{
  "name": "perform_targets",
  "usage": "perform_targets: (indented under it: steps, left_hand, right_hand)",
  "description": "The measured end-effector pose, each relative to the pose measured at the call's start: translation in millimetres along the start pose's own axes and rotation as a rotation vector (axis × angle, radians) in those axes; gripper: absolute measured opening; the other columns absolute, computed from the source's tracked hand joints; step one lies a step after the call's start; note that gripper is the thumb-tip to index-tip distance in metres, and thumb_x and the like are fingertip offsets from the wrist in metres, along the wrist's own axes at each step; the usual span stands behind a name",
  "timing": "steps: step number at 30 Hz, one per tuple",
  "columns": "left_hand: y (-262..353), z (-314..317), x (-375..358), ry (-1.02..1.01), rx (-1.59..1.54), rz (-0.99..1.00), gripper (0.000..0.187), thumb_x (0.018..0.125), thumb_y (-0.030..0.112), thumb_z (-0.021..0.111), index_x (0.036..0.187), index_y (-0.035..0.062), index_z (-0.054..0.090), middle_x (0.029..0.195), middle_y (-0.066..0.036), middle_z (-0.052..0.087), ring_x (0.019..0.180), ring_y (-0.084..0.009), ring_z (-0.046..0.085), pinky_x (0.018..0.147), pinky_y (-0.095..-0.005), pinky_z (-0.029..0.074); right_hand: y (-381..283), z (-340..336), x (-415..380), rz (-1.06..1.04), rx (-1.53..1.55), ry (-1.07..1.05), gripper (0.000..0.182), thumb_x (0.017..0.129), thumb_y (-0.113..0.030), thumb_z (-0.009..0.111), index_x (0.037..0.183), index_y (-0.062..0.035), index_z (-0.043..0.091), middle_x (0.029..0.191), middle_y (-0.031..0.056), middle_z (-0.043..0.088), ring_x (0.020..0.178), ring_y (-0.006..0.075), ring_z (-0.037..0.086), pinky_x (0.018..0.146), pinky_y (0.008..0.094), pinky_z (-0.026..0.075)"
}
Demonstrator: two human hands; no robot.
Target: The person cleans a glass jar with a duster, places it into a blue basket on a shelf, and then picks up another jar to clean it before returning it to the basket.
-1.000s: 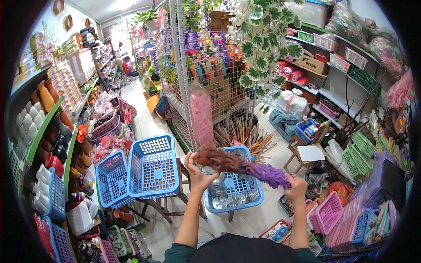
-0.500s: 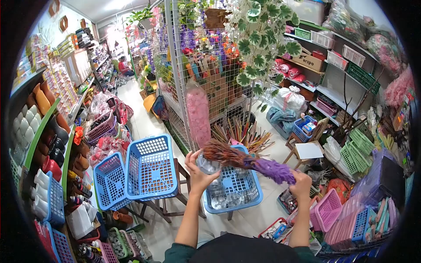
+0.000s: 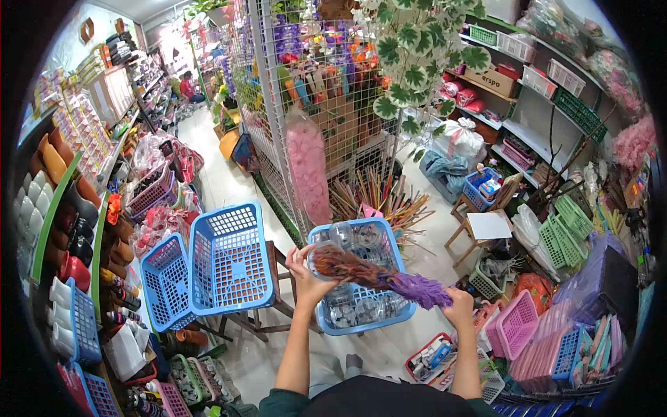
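Observation:
My right hand [image 3: 458, 306] is closed around the purple end of a feather duster [image 3: 372, 273], whose brown feathers point left. In my left hand [image 3: 306, 280] is a clear glass jar [image 3: 317, 260], with the fingers curled round its side and the duster's brown end right at it. Most of the jar is hidden behind feathers and fingers. Below both hands stands a blue plastic basket [image 3: 353, 329] holding several clear glass jars [image 3: 375, 310]. The duster crosses over this basket from left to right.
Two more blue baskets, a large one [image 3: 235, 306] and a smaller one [image 3: 154, 321], sit to the left by a wooden stool [image 3: 283, 300]. Behind is a wire-mesh partition [image 3: 267, 132] with a bundle of sticks [image 3: 410, 208]. A person [image 3: 187, 87] sits far back.
The duster's brown end has moved down and left against the jar, and my right hand has shifted left and slightly down. The view has also shifted, so the jar basket appears higher.

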State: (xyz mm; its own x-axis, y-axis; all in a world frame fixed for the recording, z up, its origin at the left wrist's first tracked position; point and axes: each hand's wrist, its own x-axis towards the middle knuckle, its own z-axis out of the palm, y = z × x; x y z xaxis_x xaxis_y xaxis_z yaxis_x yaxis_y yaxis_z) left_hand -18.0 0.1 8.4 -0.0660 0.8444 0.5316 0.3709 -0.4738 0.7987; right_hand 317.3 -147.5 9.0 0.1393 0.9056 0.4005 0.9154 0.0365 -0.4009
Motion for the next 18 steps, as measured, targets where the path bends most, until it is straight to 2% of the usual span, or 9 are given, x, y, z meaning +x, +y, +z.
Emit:
perform_targets:
  steps: [1, 4, 8, 9, 10, 12, 15, 16, 18]
  left_hand:
    - [-3, -1, -6, 0.0, 0.081, 0.016, 0.11, 0.047, 0.019, 0.085, 0.128, 0.0044, 0.013, 0.12, -0.016, 0.046, 0.113, -0.0308, 0.045, 0.101, -0.0414, 0.03]
    - [-16, 10, -25, -0.049, 0.037, -0.07, 0.104, 0.048, 0.022, 0.086, 0.124, 0.0028, 0.017, 0.121, -0.016, 0.044, 0.112, -0.0302, 0.045, 0.101, -0.0408, 0.032]
    - [-15, 20, -44, -0.073, -0.024, -0.067, 0.102, 0.049, 0.023, 0.086, 0.122, 0.0036, 0.017, 0.121, -0.016, 0.044, 0.112, -0.0293, 0.046, 0.1, -0.0403, 0.034]
    - [-13, 21, -49, -0.079, -0.018, -0.077, 0.102, 0.049, 0.023, 0.086, 0.122, 0.0036, 0.017, 0.121, -0.016, 0.044, 0.112, -0.0293, 0.046, 0.1, -0.0403, 0.034]
    - [-10, 23, -52, -0.088, -0.045, -0.082, 0.102, 0.049, 0.022, 0.087, 0.122, 0.0039, 0.017, 0.121, -0.017, 0.044, 0.112, -0.0293, 0.046, 0.1, -0.0403, 0.034]
    - [-6, 25, -57, -0.11, -0.08, -0.078, 0.103, 0.05, 0.02, 0.087, 0.122, 0.0052, 0.015, 0.12, -0.019, 0.044, 0.113, -0.0298, 0.046, 0.1, -0.0401, 0.035]
    - [5, 24, -59, -0.134, -0.103, -0.043, 0.107, 0.049, 0.019, 0.088, 0.124, 0.007, 0.012, 0.123, -0.017, 0.042, 0.115, -0.0281, 0.045, 0.101, -0.04, 0.034]
    - [12, 20, -62, -0.162, -0.018, -0.035, 0.106, 0.049, 0.021, 0.088, 0.124, 0.007, 0.013, 0.124, -0.015, 0.041, 0.115, -0.0267, 0.045, 0.1, -0.0392, 0.034]
    - [13, 21, -65, -0.169, -0.068, -0.041, 0.106, 0.049, 0.022, 0.087, 0.125, 0.0069, 0.015, 0.125, -0.014, 0.039, 0.114, -0.026, 0.045, 0.1, -0.0388, 0.035]
  right_hand:
    - [3, 10, -1, 0.004, 0.005, -0.011, 0.03, 0.06, -0.015, 0.063, 0.089, -0.0126, 0.069, 0.073, 0.0139, 0.063, 0.066, 0.0325, 0.061, 0.059, 0.0403, 0.048]
    - [2, 51, -4, 0.275, 0.131, -0.105, 0.026, 0.069, -0.024, 0.066, 0.093, -0.0119, 0.067, 0.08, 0.0178, 0.063, 0.074, 0.0362, 0.061, 0.063, 0.0415, 0.048]
    - [-2, 150, -10, 0.486, 0.604, -0.22, 0.032, 0.068, -0.02, 0.071, 0.094, -0.0025, 0.066, 0.086, 0.0176, 0.067, 0.078, 0.0279, 0.065, 0.071, 0.0346, 0.049]
    - [-16, 170, -7, 0.633, 0.888, -0.201, 0.035, 0.07, -0.015, 0.071, 0.099, 0.0025, 0.064, 0.09, 0.0152, 0.068, 0.083, 0.0234, 0.065, 0.076, 0.0333, 0.048]
    - [-15, 203, -10, 0.737, 0.886, -0.232, 0.037, 0.073, -0.013, 0.069, 0.105, 0.0024, 0.061, 0.096, 0.0146, 0.067, 0.087, 0.0245, 0.064, 0.078, 0.0337, 0.047]
    - [-28, 229, -3, 0.769, 0.827, -0.273, 0.048, 0.073, -0.016, 0.067, 0.115, 0.0024, 0.054, 0.105, 0.0211, 0.063, 0.098, 0.033, 0.06, 0.085, 0.037, 0.044]
    - [-26, 270, -8, 0.725, 0.826, -0.277, 0.06, 0.072, -0.019, 0.068, 0.123, 0.0024, 0.046, 0.111, 0.0239, 0.059, 0.104, 0.0367, 0.056, 0.088, 0.0392, 0.042]
    - [-24, 281, -15, 0.699, 0.831, -0.377, 0.073, 0.072, -0.021, 0.069, 0.132, 0.0006, 0.035, 0.117, 0.0258, 0.055, 0.108, 0.0376, 0.054, 0.09, 0.0403, 0.041]
    - [-28, 270, -14, 0.646, 0.774, -0.407, 0.076, 0.072, -0.024, 0.068, 0.134, -0.0004, 0.031, 0.119, 0.0273, 0.053, 0.109, 0.0392, 0.052, 0.091, 0.0412, 0.041]
